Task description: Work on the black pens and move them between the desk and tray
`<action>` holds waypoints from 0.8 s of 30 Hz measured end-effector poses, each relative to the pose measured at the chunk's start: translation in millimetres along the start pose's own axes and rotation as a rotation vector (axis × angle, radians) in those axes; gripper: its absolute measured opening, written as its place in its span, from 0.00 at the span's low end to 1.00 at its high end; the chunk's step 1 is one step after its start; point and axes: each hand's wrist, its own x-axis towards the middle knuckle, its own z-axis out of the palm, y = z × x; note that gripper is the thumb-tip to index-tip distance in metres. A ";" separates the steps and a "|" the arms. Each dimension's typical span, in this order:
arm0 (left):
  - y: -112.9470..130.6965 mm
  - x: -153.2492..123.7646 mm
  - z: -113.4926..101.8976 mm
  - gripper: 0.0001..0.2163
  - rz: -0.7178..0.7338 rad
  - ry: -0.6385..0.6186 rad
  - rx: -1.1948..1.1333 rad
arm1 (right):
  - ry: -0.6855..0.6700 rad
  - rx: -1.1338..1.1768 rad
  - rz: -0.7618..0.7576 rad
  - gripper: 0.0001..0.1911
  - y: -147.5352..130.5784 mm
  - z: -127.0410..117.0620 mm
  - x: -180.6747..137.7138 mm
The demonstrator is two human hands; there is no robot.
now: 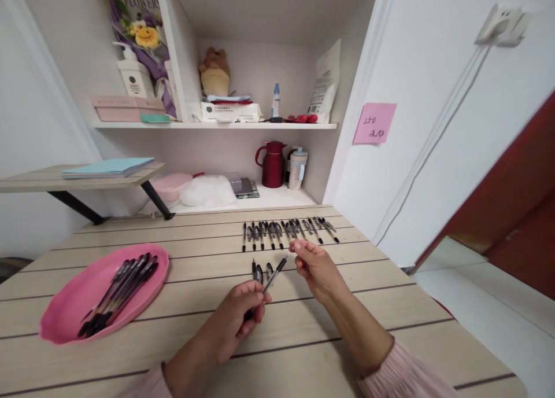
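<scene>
My left hand (237, 316) is closed around the barrel of an uncapped black pen (274, 275), which slants up to the right with its tip away from me. At the tip, my right hand (319, 271) pinches thumb and finger together; whatever is between them is too small to make out. Just beyond the held pen lie a dark pen part (254, 269) and black pen caps (269, 270), partly hidden by the left hand. Farther back, several pens and caps (272, 235) are laid out in a row across the table.
A pink tray (56, 330) with several black pens (124, 288) stands on the slatted table (203, 265) at left. Behind are a small raised stand (39, 178) with a blue folder (108, 167), a plastic bag (208, 191), a red jug (273, 165) and a pale cup (297, 169).
</scene>
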 end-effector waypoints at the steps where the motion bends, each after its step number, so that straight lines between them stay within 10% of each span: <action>1: 0.3 -0.1 -0.2 0.05 0.008 0.003 0.003 | -0.017 0.002 0.008 0.17 0.3 0.4 -0.6; 24: -12.9 4.4 10.2 0.13 0.207 0.186 0.135 | -0.218 0.004 0.196 0.15 20.5 8.2 -10.9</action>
